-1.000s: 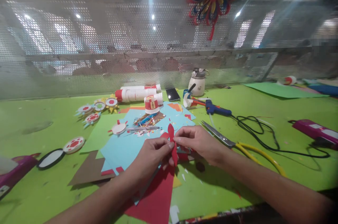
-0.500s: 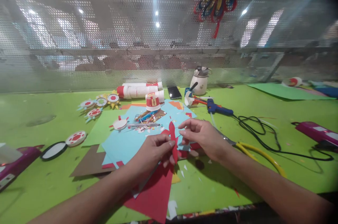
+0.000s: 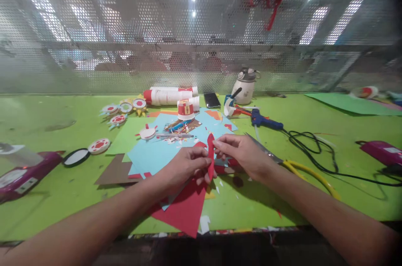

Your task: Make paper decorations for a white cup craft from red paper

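Observation:
My left hand (image 3: 185, 166) pinches a narrow red paper strip (image 3: 211, 161) held upright above the table. My right hand (image 3: 243, 155) pinches the strip's upper end from the right with thumb and forefinger. Both hands hover over a pile of light blue paper sheets (image 3: 150, 157) and a red sheet (image 3: 185, 209) near the table's front edge. Scissors with yellow handles (image 3: 295, 167) lie just right of my right hand.
On the green table (image 3: 47, 199) lie a blue glue gun (image 3: 266, 122) with a black cable (image 3: 317, 153), white tubes (image 3: 169, 95), a phone (image 3: 212, 99), a white bottle (image 3: 245, 86), round paper ornaments (image 3: 119, 111) and purple tools at the left (image 3: 25, 174) and right (image 3: 381, 152). A perforated metal screen stands behind.
My right hand briefly opened off the strip half a second ago, then came back and pinched its top. The camera tilted down, so everything sits higher in view.

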`<state>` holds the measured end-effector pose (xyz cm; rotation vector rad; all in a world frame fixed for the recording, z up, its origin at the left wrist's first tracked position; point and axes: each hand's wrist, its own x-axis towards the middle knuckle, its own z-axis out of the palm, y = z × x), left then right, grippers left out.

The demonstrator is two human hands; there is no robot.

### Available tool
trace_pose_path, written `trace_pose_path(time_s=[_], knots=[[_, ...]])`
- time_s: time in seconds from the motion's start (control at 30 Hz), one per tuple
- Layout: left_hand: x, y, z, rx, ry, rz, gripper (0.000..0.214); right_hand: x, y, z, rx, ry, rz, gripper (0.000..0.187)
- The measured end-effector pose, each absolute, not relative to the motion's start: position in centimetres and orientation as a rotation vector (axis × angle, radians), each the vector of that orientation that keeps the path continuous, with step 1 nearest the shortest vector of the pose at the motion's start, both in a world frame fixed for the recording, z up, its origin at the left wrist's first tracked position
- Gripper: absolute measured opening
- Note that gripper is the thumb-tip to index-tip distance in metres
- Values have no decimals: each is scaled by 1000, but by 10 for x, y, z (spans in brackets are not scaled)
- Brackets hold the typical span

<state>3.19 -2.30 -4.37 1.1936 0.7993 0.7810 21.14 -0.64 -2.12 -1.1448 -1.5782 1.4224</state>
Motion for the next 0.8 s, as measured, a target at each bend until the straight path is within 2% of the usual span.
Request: trace_pose_path(time_s=[0.27,0.4,0.63,0.8], knots=[[31,-25,-43,1257,792,733,17,212,-11,-21,-1242,-1435,1589,32],[31,-26,-38,1272,830,752,19,217,-2,-26,-1184,-1367,1551,29],[30,-22,-38,1330,917,903,28,225,14,-27,-1080,-1109,1456,32],[11,-6,-19,1493,1043,1154,24,224,16,-32,-1085,-1147,1455,28]])
